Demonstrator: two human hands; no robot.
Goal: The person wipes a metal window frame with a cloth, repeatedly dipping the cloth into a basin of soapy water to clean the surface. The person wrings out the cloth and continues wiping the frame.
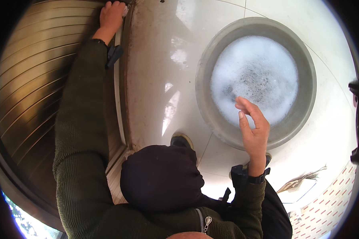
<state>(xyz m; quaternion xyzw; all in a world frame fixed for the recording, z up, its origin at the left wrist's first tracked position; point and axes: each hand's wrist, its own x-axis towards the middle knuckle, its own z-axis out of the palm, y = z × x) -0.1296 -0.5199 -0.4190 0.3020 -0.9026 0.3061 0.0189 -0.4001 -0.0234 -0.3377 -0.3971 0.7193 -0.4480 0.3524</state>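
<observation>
The wide grey basin [205,77] sits on the tiled floor [151,83], and everything else can be placed from it. Inside it lies a broad patch of white suds [263,49], thinner and bubbly toward the middle; how deep the liquid is cannot be told. The right hand [254,129] is over the basin's near side, holding nothing, its fingers loosely curled with the thumb apart; whether any fingertip meets the suds is unclear. Well to the left of the basin, and toward its far side, the left hand [111,18] is bent over the edge of the ribbed bronze-coloured door [36,75], apparently gripping a small pale wad [125,10] that pokes out beside the fingers, perhaps cloth, mostly hidden. That wad should be light and soft, easily squashed, and slick if soapy; a full-palm grip with the fingers wrapped around it would hold better than a pinch. The door looks stiff and its ribbed face smooth, so a wet grip could slide; its edge on the basin's side offers the firmer hold. The basin itself seems rigid and not fragile, but probably heavy and prone to slopping with liquid in it; two hands at opposite points of its rim, dried first, would keep it level.
</observation>
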